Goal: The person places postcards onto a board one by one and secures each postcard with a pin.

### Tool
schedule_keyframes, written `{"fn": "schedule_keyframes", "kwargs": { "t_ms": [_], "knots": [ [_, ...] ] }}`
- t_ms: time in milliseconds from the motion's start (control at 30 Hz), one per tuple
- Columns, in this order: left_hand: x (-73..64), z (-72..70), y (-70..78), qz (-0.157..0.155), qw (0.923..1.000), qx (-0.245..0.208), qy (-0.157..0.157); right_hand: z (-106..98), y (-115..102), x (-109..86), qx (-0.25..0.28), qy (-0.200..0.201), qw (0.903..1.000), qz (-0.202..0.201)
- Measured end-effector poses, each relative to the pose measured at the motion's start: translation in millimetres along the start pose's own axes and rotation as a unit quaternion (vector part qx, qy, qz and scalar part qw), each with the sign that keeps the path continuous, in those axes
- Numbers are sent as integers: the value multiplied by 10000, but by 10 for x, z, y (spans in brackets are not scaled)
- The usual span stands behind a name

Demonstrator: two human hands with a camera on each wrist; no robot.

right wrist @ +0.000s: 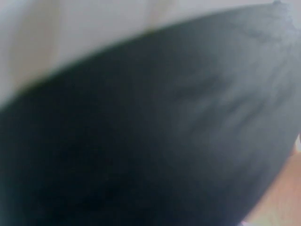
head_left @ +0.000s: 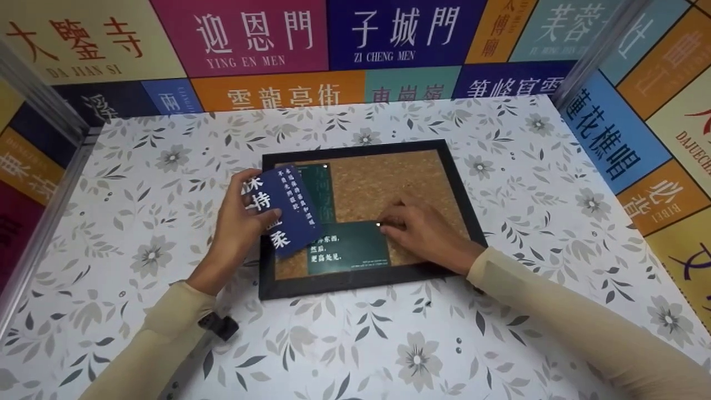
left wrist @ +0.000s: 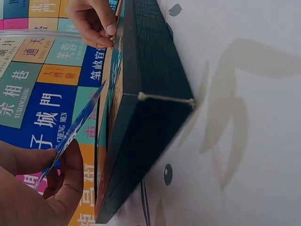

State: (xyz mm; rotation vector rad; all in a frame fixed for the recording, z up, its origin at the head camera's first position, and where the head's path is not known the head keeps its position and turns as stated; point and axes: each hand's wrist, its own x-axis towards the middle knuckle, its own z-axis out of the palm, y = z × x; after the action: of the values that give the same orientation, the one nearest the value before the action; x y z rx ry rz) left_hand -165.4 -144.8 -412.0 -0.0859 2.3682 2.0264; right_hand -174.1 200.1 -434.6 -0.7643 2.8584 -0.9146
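My left hand [head_left: 236, 214] holds a dark blue card [head_left: 289, 208] with white Chinese writing, thumb on its face and fingers behind. The left wrist view shows that blue card [left wrist: 77, 122] edge-on, tilted and raised beside the board. A black-framed cork board [head_left: 400, 178] lies flat on the table. On its cork, a green card [head_left: 350, 250] lies crosswise at the lower left. My right hand [head_left: 419, 230] has thumb and fingertips pinched at a white pushpin [head_left: 379, 224] on this card's upper right corner. Another green card [head_left: 322, 191] stands lengthwise above, partly covered by the blue one.
A second white pushpin [head_left: 325, 166] sits at the top of the upper green card. The table [head_left: 416, 333] has a leaf and flower pattern. Colourful panels [head_left: 255, 33] with Chinese characters rise behind and at both sides. Black frame [right wrist: 155, 122] fills most of the right wrist view.
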Motion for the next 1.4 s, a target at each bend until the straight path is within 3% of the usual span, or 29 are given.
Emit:
{"fn": "schedule_keyframes", "kwargs": {
  "t_ms": [233, 567, 1133, 1233, 1400],
  "knots": [
    [78, 122, 21, -23, 9998, 165, -70, -7, -2, 18, 47, -40, 10000, 0],
    [261, 388, 41, 249, 9989, 332, -235, -15, 25, -13, -38, 70, 10000, -9],
    [466, 627, 134, 371, 9936, 1051, -188, -4, 8, 8, -14, -30, 10000, 91],
    [505, 671, 133, 406, 9936, 1019, -272, 1, 9, 11, 2, -30, 10000, 76],
    [569, 756, 156, 616, 9955, 510, -504, 0, 3, 8, -13, -29, 10000, 67]
  ]
}}
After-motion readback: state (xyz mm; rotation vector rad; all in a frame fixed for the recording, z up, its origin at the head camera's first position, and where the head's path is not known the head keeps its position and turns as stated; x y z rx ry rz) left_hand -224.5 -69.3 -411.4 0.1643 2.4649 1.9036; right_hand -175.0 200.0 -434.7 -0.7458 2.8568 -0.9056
